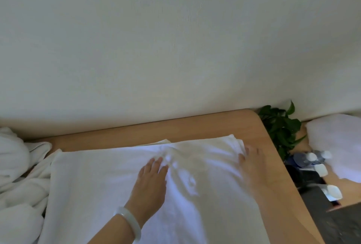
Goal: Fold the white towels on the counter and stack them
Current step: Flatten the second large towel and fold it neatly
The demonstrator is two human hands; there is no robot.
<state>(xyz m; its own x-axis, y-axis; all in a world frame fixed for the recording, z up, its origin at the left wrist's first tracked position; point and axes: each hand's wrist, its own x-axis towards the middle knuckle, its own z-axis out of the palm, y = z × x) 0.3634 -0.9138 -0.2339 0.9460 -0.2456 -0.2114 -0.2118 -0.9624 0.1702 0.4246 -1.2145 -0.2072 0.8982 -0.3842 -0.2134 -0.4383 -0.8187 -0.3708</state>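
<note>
A large white towel [101, 185] lies spread flat over the wooden counter [195, 126], folded at least once along its far edge. My left hand [151, 181], with a pale bangle on the wrist, presses flat on the towel's middle with straight fingers. My right hand [254, 167] is blurred and rests at the towel's right edge near the far right corner. Its fingers look straight; I cannot tell whether they pinch the edge. A heap of crumpled white towels [17, 175] sits at the left end of the counter.
A wall rises right behind the counter. Past the counter's rounded right corner stand a green leafy plant [281, 128], water bottles [314, 158] with white caps, a white bag-like bundle [340, 144] and a dark surface [332, 222] lower down.
</note>
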